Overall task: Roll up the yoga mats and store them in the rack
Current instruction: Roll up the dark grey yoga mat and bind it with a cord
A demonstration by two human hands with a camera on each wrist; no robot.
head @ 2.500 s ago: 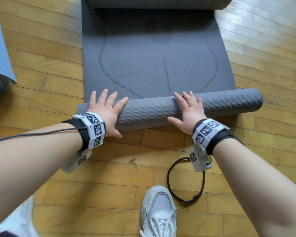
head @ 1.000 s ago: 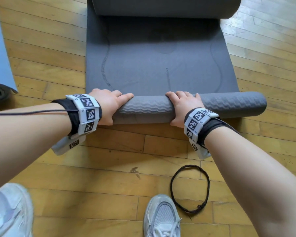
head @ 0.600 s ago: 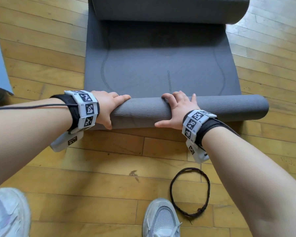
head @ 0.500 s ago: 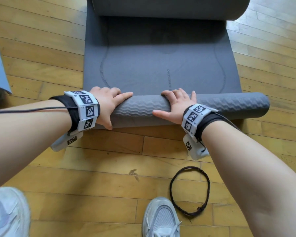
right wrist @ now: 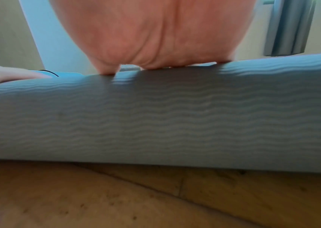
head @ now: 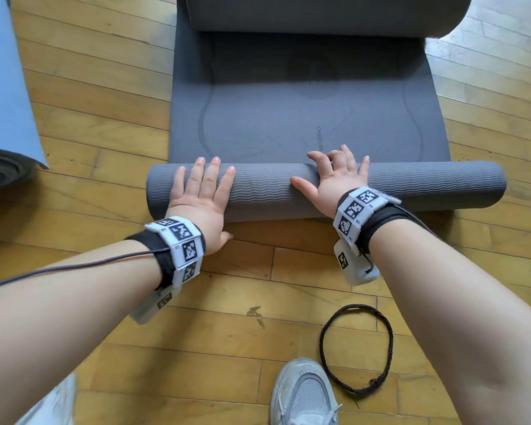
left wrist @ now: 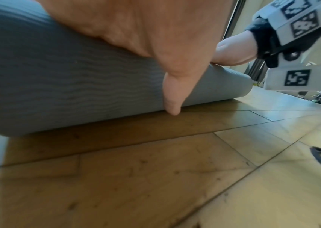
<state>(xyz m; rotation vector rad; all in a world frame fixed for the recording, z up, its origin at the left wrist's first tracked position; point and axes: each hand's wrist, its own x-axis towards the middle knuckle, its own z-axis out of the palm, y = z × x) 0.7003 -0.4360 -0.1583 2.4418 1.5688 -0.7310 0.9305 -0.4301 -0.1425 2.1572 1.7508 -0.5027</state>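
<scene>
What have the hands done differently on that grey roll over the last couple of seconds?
Both hands had curled over the grey mat roll; now the left hand lies flat with straight fingers, and the right hand has spread open on top. The black cord loop still lies on the floor.

Head view looks steeply down from above at the grey mat [head: 304, 118] on the floor [head: 212, 348]. Both wrist views sit low near the floor, very close to the mat's rolled part [left wrist: 67, 84], facing its near side. All three share that roll [right wrist: 155, 115].
</scene>
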